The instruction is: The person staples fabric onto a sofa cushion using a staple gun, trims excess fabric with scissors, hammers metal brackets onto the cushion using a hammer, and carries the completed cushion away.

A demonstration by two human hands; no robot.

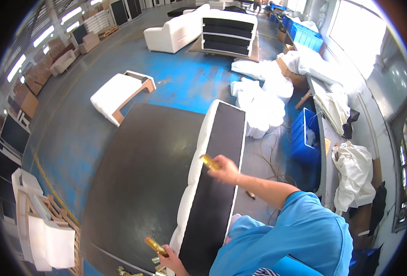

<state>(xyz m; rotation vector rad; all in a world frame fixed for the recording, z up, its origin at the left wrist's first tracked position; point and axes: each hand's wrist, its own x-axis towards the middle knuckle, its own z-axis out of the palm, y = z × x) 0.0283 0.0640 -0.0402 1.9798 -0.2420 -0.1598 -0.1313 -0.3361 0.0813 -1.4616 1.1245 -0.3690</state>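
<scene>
Beyond the work, we saw a white sofa [169,38] standing on the blue-streaked floor [180,83], just beside a white-edged piece with black panels [226,29]. Nearer us lay a white upholstered section [116,92] with bare wooden edges. On our right we had white bundles [261,108] heaped on the floor, a blue crate [302,142] beside a long bench [331,170], and crumpled white cloth [354,177]. Farther off, we noticed a blue bin [307,37] near a bright window [360,32].
</scene>
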